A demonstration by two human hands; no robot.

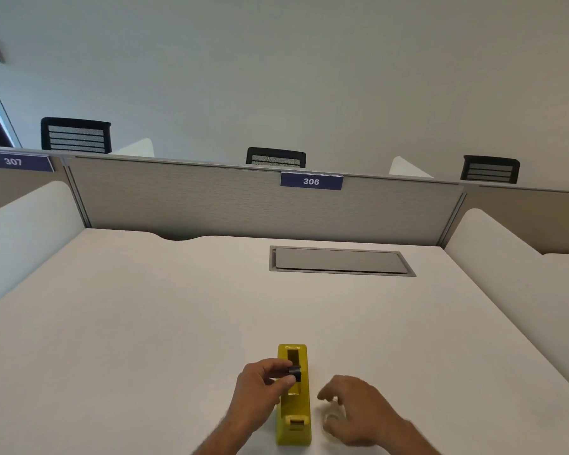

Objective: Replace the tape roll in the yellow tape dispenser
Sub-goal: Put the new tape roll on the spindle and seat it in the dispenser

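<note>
The left hand [263, 379] pinches a small black spool core [294, 372] between thumb and fingertips, holding it just above the open well of the yellow tape dispenser [294, 418]. The right hand [352, 408], at about 3 o'clock from the dispenser, is curled palm-down over a clear tape roll [331, 418] lying on the worktop [145, 323]; its fingers touch or nearly touch the roll, but whether they grip it cannot be told.

The dispenser stands lengthwise near the 6 o'clock edge of the worktop, its cutter end toward the person and its long axis pointing to 12 o'clock. Its roll cradle looks bare.

Farther out, toward 12 to 1 o'clock, a grey rectangular cable hatch [340, 261] is set flush in the white surface. Behind it rises a grey partition [211, 198] with a blue plate reading 306 [311, 181]; another plate, 307 [14, 161], sits at 10 o'clock. Black mesh chair backs [76, 136] show above the partition.
</note>
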